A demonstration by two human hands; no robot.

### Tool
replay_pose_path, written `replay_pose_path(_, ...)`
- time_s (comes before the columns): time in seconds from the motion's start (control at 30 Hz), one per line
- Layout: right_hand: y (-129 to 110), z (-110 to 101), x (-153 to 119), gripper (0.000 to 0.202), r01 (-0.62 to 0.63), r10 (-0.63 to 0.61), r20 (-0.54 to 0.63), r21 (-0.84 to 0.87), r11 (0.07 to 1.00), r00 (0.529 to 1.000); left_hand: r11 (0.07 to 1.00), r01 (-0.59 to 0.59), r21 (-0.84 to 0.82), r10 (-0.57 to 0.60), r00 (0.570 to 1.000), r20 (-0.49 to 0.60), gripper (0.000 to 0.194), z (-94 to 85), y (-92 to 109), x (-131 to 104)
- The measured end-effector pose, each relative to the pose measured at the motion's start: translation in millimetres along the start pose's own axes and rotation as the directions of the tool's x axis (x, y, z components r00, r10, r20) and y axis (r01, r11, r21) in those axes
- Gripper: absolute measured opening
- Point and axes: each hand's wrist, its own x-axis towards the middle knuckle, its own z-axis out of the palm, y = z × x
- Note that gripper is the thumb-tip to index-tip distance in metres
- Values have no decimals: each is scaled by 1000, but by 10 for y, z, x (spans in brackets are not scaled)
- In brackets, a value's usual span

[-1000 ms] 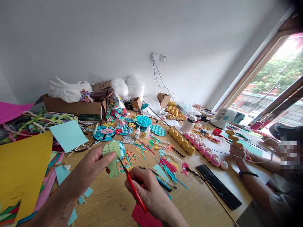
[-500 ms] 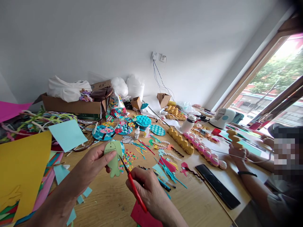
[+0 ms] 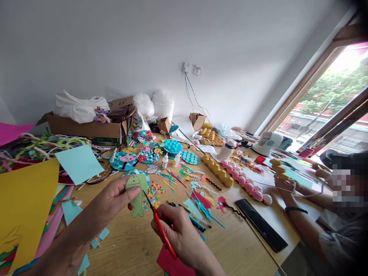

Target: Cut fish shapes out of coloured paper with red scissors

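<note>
The left hand (image 3: 113, 197) is pinching the green paper fish (image 3: 138, 203) above the tabletop (image 3: 123, 239); the right hand (image 3: 178, 228) is gripping red-handled scissors (image 3: 165, 234), which are meeting the fish's right side. Turning the fish (not the scissors) would likely be giving smoother edges. Pens (image 3: 197, 223) are crowding the right hand; bare wood is leaving room between the wrists.

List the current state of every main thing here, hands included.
Left hand: closed on green paper fish
Right hand: closed around scissors
Green paper fish: partly cut, square upper-right corner remaining
Scissors: blades at paper's right side, opening unclear
Black device: flat, dark-faced
Small white bottles: upright
White flask: upright, lidded
Large cardboard box: open, loaded
</note>
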Motion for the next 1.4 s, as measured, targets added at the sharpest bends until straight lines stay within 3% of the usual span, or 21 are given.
replay_pose_path(0.4, -27, -9, -11, 32, -2, 1, -19, -31, 1000, 1000, 1000, 12, 1, -12, 1000, -18, 16, 8, 5, 11)
replay_pose_path(0.87, 11, -17, -38, 33, 3, -3, -9, -19, 1000, 1000, 1000, 23, -7, -22, 997, 80, 16, 0, -36, 12)
replay_pose_path(1.13, 17, -18, -27, 37, -22, 21, -19, -1, 1000, 1000, 1000, 21, -4, -21, 1000, 15, 18, 10, -6, 26)
replay_pose_path(1.4, 62, -35, -57, 31, -6, 6, 0, -34, 999, 1000, 999, 19, 49, -23, 997, 74, 20, -4, -25, 26)
